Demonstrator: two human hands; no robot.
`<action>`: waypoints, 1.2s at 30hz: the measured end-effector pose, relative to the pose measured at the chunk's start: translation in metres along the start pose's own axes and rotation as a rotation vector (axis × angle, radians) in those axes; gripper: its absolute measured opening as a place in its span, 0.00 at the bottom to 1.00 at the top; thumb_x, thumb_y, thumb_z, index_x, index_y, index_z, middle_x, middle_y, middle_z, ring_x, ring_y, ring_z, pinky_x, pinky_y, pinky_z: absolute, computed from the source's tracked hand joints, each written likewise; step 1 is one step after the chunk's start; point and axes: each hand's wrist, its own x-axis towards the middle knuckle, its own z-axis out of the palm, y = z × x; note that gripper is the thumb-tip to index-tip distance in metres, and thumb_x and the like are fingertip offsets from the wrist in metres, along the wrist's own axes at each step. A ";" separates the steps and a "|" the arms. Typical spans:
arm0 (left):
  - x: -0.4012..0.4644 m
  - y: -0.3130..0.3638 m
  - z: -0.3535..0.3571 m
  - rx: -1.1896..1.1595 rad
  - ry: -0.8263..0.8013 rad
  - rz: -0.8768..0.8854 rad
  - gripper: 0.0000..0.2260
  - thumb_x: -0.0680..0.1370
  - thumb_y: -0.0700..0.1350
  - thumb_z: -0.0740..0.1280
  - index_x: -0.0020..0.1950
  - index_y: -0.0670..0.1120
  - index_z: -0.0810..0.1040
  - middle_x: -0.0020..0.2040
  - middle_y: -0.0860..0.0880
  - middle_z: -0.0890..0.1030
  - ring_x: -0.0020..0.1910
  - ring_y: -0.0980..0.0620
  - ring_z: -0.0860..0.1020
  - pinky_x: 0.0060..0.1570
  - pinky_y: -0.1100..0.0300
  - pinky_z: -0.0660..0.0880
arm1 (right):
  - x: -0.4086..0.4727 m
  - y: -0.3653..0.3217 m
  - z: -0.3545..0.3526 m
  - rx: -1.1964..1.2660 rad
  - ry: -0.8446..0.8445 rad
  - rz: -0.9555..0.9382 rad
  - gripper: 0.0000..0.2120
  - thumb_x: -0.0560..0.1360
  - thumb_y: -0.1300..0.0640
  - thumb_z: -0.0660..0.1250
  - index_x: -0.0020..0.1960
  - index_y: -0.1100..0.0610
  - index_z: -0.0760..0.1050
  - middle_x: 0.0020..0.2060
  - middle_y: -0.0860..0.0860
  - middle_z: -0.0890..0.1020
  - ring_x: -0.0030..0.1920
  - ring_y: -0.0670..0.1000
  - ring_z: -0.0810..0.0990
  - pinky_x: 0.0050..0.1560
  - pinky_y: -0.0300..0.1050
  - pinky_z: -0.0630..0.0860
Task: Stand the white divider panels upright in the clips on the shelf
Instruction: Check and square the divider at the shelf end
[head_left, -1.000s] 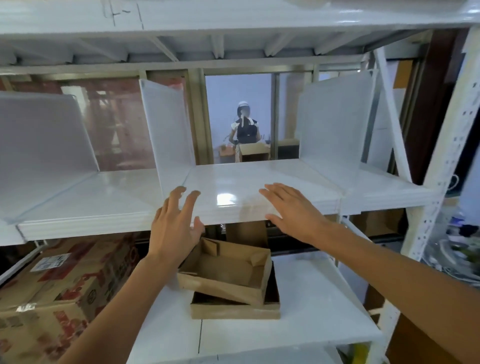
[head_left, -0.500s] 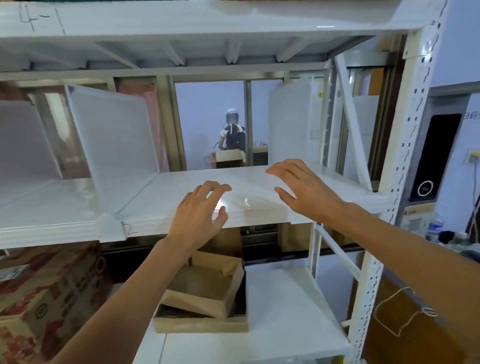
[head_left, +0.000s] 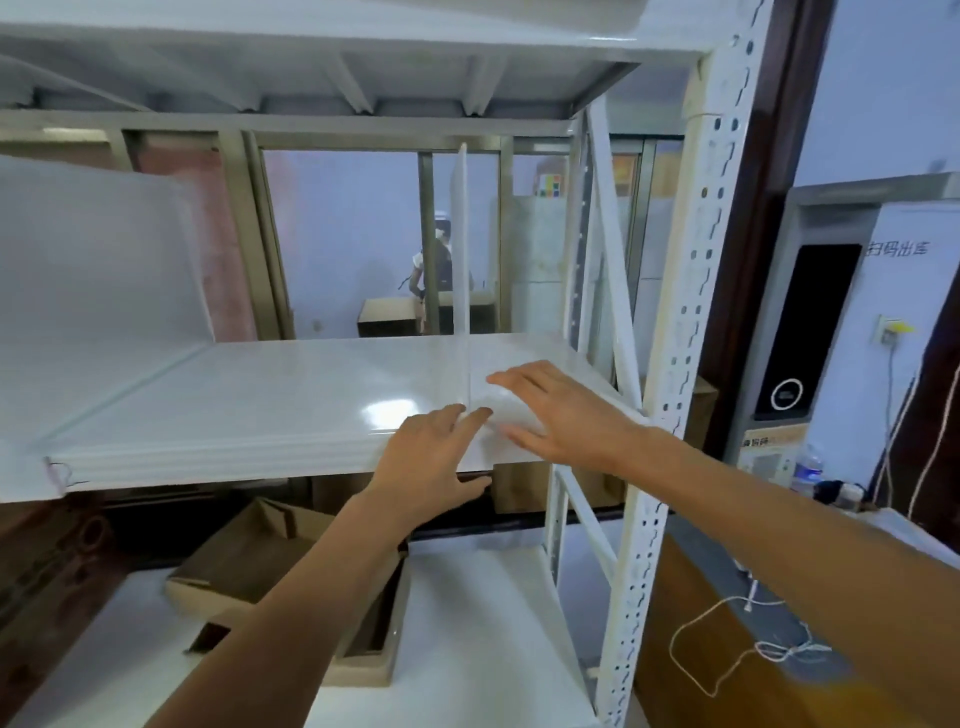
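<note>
A white divider panel stands upright on the white shelf, seen edge-on as a thin vertical strip. Its front foot meets the shelf's front lip between my hands. My left hand rests at the shelf's front edge, fingers apart, fingertips touching the panel's base from the left. My right hand lies flat and spread on the shelf just right of the panel. Another white divider panel stands upright at the far left. The clips are too small to make out.
A perforated white upright post bounds the shelf on the right, with a diagonal brace behind it. Open cardboard boxes sit on the lower shelf. A person stands beyond the rack. A counter with cords is at right.
The view has swung right, so the right-hand panel now appears edge-on in the centre. Both hands have moved right along the shelf front to either side of that panel's base.
</note>
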 end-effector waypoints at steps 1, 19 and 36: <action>0.002 0.002 0.005 0.052 -0.011 -0.021 0.36 0.68 0.60 0.72 0.72 0.50 0.66 0.65 0.43 0.76 0.61 0.43 0.76 0.61 0.49 0.72 | -0.002 0.001 0.008 0.025 -0.080 0.030 0.32 0.76 0.40 0.62 0.75 0.52 0.59 0.71 0.52 0.67 0.71 0.52 0.63 0.70 0.55 0.65; -0.039 -0.076 -0.007 0.074 0.018 -0.034 0.31 0.66 0.49 0.77 0.66 0.53 0.69 0.58 0.45 0.80 0.53 0.45 0.80 0.44 0.53 0.79 | -0.017 0.030 0.054 -0.188 -0.064 -0.078 0.36 0.72 0.56 0.71 0.76 0.54 0.61 0.73 0.52 0.68 0.72 0.51 0.68 0.70 0.45 0.57; -0.032 -0.072 0.001 0.023 0.021 -0.047 0.36 0.61 0.46 0.82 0.65 0.51 0.69 0.52 0.41 0.81 0.42 0.42 0.82 0.37 0.52 0.80 | -0.015 0.024 0.071 -0.221 0.057 -0.083 0.34 0.67 0.61 0.73 0.71 0.60 0.68 0.68 0.57 0.74 0.66 0.56 0.75 0.67 0.49 0.63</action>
